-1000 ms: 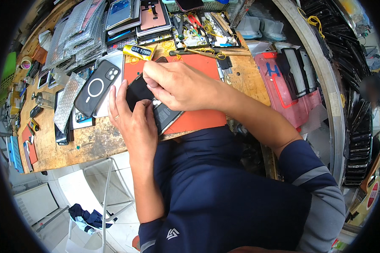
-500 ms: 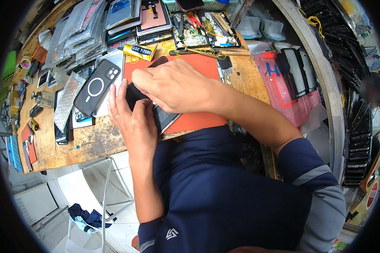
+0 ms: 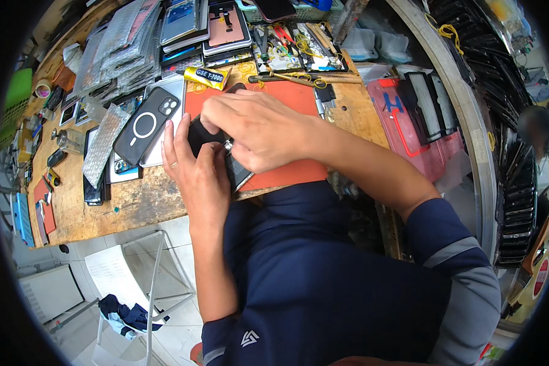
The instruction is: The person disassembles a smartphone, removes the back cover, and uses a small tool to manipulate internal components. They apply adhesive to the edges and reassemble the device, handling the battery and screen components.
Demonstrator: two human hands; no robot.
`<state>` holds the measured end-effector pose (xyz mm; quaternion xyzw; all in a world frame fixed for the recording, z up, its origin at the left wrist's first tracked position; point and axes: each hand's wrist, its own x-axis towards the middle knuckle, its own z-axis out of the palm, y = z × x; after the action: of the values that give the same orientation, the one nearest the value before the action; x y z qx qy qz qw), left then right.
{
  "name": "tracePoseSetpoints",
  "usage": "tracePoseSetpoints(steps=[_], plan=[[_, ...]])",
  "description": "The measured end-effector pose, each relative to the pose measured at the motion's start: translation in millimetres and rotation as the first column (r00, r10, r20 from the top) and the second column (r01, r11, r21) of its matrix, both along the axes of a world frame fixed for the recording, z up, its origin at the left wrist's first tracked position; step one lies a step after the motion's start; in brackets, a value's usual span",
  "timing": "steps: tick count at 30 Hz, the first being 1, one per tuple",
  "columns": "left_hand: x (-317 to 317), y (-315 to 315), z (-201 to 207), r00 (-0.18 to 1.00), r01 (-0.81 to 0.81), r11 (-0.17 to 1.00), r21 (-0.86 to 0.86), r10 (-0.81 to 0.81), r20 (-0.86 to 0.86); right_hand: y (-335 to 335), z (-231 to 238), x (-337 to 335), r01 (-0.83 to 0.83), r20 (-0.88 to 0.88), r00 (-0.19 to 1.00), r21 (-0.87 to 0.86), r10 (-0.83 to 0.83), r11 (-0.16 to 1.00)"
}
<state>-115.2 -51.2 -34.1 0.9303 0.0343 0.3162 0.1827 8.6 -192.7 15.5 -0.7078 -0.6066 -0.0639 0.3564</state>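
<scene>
We cup our left hand (image 3: 195, 168) around the dark phone (image 3: 202, 135), fingers slightly spread; our right hand (image 3: 259, 128) covers it, fingertips curled together, pressing down on the orange mat (image 3: 287, 174).

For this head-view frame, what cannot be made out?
- Dark phone: mostly covered by the right hand and left hand; which face is up cannot be told.
- Right fingers' contact with it: hidden under the hand.
- Red mat: middle hidden by the right hand and forearm.
- Racks at the right rim: bent by the fisheye, too small.
</scene>
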Motion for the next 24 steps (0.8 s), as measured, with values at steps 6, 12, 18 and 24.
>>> tracePoseSetpoints(steps=[6,12,18,24], plan=[[-1,1,-2,1.0,-0.014,1.0,0.014,0.014,-0.022,-7,-7,4,0.024,-0.145,0.989,0.024,-0.02,0.999],[0,0,-2,1.0,-0.005,1.0,0.013,0.005,0.0,-5,-8,3,0.034,-0.237,0.972,0.129,-0.002,0.991],[-2,-1,-4,1.0,-0.022,0.999,0.04,0.022,0.002,-8,-8,4,0.055,-0.193,0.98,0.083,-0.038,0.995],[-1,-1,-2,1.0,-0.014,0.999,0.033,0.014,0.008,-5,-13,5,0.029,-0.204,0.979,0.085,-0.011,0.996]])
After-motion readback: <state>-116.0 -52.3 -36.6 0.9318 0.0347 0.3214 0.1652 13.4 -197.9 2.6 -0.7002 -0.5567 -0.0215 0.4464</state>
